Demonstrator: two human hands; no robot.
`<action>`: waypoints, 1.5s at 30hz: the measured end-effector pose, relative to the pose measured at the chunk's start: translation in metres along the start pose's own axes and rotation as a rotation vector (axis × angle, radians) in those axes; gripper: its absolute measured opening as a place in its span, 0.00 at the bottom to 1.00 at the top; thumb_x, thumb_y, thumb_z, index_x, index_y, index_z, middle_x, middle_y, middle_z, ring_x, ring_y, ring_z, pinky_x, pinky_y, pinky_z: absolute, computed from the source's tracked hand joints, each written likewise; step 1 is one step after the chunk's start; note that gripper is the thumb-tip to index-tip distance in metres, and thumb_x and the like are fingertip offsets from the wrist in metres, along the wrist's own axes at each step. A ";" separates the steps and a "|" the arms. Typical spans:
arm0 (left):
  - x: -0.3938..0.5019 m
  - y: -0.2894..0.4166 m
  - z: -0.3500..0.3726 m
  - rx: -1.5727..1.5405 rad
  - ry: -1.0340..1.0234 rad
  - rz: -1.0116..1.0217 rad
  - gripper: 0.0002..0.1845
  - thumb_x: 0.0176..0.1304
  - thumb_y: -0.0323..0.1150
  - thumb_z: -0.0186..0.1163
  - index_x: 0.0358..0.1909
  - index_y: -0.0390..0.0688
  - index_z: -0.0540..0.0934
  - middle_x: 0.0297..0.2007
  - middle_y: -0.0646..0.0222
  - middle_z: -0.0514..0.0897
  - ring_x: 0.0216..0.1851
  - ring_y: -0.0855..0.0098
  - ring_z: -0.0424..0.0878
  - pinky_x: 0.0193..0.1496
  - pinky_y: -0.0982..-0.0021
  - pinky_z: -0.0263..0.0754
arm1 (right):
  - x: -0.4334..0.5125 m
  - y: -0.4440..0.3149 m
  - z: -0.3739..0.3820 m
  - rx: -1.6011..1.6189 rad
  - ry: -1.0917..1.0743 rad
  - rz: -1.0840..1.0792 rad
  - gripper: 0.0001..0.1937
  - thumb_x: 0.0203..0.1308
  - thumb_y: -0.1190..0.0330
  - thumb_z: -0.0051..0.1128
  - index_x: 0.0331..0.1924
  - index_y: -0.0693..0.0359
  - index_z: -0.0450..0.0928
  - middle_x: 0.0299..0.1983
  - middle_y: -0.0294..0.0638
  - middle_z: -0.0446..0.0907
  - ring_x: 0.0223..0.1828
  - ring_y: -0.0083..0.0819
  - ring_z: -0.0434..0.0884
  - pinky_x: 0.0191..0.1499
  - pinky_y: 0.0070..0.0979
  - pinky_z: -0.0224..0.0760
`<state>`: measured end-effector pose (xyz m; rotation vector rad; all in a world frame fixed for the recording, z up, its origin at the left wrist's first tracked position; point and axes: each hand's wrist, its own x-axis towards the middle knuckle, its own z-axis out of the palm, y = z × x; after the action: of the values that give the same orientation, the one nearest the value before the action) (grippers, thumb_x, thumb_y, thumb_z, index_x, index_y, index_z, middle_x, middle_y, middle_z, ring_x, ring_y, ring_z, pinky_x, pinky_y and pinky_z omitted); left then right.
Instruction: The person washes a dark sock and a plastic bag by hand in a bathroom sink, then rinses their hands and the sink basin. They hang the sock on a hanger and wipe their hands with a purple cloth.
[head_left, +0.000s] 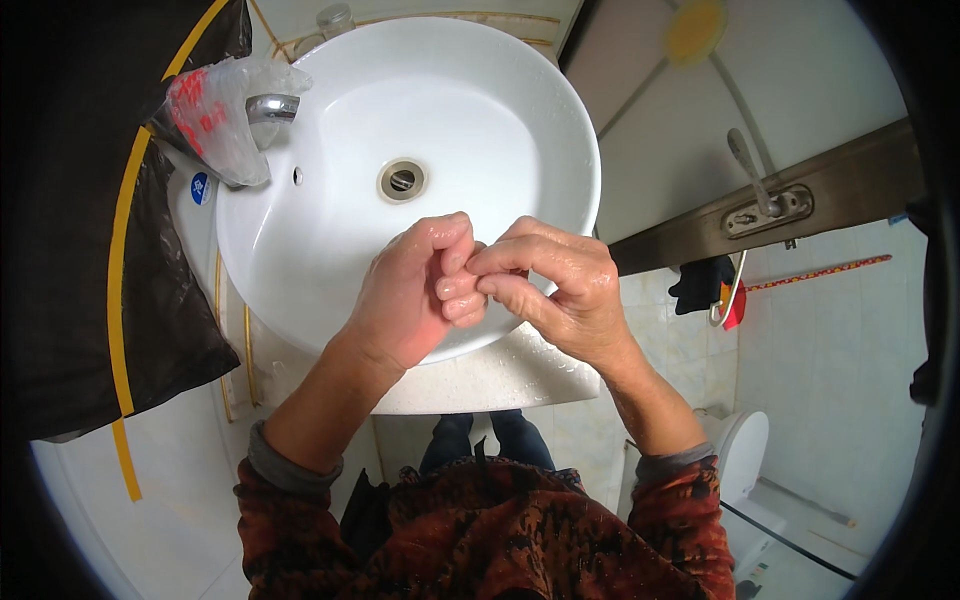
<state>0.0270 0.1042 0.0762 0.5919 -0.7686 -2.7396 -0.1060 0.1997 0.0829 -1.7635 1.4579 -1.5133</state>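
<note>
Both of my hands are wet and meet above the near rim of a white ceramic washbasin (465, 112). My left hand (420, 281) has its fingers curled in towards the palm. The thumb and forefinger of my right hand (559, 281) pinch the fingers of my left hand. Whether something small lies between them cannot be told. Beyond the hands is the metal drain (402, 180) with its stopper. A chrome faucet spout (274, 109), partly wrapped in a clear plastic bag (221, 112) with red print, reaches over the basin from the left.
Water drops lie on the pale countertop (487, 382) at the near side. A black sheet with a yellow stripe (120, 262) hangs at the left. On the right are a door with a metal lever handle (750, 172), a dark cloth (701, 285) and a toilet (742, 450). A glass jar (335, 20) stands behind the basin.
</note>
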 end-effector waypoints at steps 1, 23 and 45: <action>0.000 0.000 -0.001 0.000 -0.006 0.000 0.15 0.58 0.36 0.44 0.14 0.46 0.61 0.12 0.76 0.60 0.16 0.79 0.58 0.21 0.78 0.54 | 0.000 0.000 0.000 -0.022 -0.001 -0.019 0.05 0.48 0.75 0.60 0.30 0.65 0.79 0.24 0.38 0.78 0.23 0.24 0.76 0.25 0.19 0.67; 0.001 0.000 -0.003 -0.033 0.058 -0.055 0.13 0.58 0.37 0.49 0.18 0.45 0.64 0.16 0.75 0.63 0.17 0.78 0.60 0.21 0.77 0.54 | 0.004 0.008 -0.002 -0.185 -0.051 -0.039 0.06 0.47 0.77 0.57 0.24 0.63 0.69 0.21 0.39 0.71 0.20 0.34 0.73 0.21 0.26 0.65; 0.005 0.000 -0.005 0.033 0.056 -0.043 0.14 0.59 0.38 0.49 0.17 0.44 0.63 0.16 0.74 0.63 0.18 0.77 0.61 0.23 0.75 0.56 | -0.002 0.019 0.005 -0.217 -0.019 -0.079 0.08 0.49 0.78 0.55 0.24 0.61 0.65 0.21 0.39 0.67 0.20 0.35 0.70 0.25 0.27 0.63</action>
<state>0.0246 0.1004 0.0707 0.6972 -0.7977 -2.7412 -0.1099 0.1928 0.0654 -1.9761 1.6118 -1.4165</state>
